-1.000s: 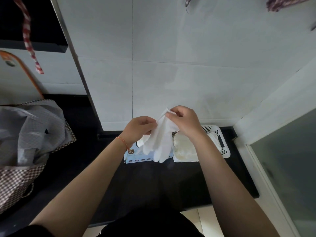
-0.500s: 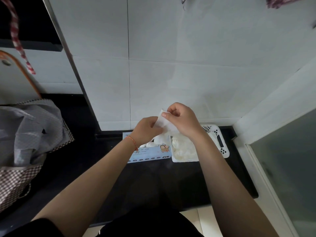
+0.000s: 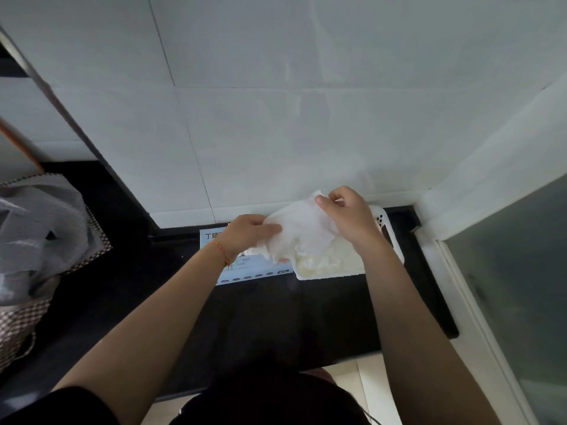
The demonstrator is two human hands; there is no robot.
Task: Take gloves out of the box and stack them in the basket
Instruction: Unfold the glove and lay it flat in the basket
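The pale blue glove box (image 3: 245,268) on the black counter (image 3: 276,317) shows the printed character "丁" at its far left corner; the small print along its near edge is too blurred to read. Both hands pinch one white glove (image 3: 302,228) stretched above the box and the white perforated basket (image 3: 389,237) just to its right: left hand (image 3: 248,233) at the left edge, right hand (image 3: 346,214) at the far corner. More gloves (image 3: 319,262) lie in the basket, partly hidden by the right forearm. A checked bag (image 3: 27,302) stands far left, cut off.

Box (image 3: 245,269) reads "丁腈" (rest blurred/hidden).
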